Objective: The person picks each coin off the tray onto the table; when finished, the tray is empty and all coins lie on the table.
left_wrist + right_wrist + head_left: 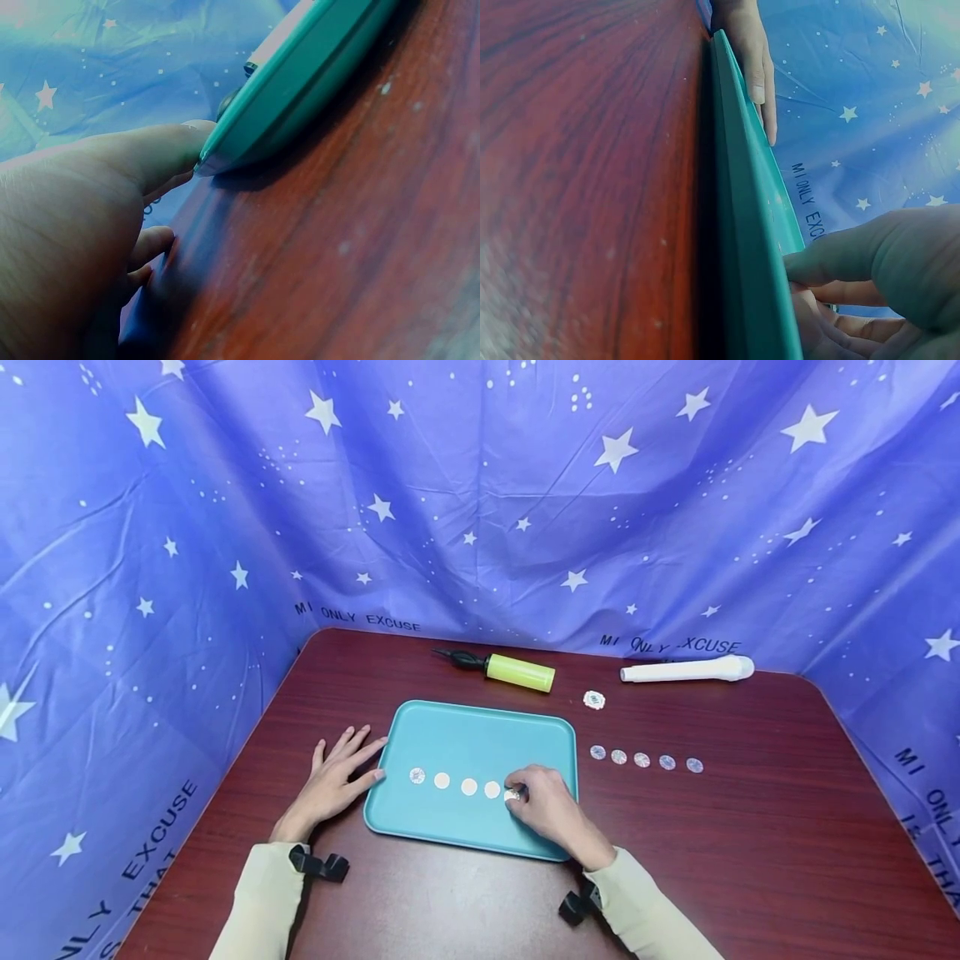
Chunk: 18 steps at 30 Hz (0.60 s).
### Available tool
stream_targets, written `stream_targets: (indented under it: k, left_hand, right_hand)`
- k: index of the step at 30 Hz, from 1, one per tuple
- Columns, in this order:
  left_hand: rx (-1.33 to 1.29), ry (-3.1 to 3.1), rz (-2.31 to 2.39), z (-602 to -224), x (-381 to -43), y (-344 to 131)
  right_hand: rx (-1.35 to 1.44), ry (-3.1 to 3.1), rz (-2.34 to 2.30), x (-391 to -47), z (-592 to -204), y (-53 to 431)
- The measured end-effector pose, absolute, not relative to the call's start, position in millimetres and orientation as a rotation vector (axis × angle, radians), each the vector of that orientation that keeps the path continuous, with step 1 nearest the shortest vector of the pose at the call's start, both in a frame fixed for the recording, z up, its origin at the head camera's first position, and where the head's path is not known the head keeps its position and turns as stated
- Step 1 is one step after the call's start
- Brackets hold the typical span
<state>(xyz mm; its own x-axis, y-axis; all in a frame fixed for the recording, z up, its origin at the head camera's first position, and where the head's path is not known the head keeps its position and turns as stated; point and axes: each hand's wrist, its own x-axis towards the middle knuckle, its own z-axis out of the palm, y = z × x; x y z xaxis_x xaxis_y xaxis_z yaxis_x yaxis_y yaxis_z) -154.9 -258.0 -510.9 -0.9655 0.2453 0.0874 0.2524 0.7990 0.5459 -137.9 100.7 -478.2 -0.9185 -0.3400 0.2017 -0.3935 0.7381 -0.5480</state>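
A turquoise tray (480, 735) lies on the table with a row of small round discs (468, 787) across it, some plain pale and some patterned. At the row's right end, my right hand (551, 806) pinches a patterned disc (512, 794) between thumb and fingers, low over the tray. In the right wrist view the tray's rim (757, 247) hides that disc. With fingers spread, my left hand (330, 785) rests at the tray's left edge. The left wrist view shows the thumb (169, 146) touching the rim.
Right of the tray, several patterned discs (641, 760) lie in a row on the dark red table (780, 827). Behind are a scalloped white piece (594, 700), a yellow-green hand pump (521, 672) and a long white object (682, 670). A starry blue curtain (480, 485) surrounds the table.
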Motion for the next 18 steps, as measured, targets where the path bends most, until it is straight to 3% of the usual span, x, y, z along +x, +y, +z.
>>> stream_targets:
  k: [18]
  left_hand:
    - [-0.412,-2.959,-0.895,-511.2,-154.0,-257.0]
  right_hand:
    - [0.527,-2.876,0.850,-135.0,-475.3,98.8]
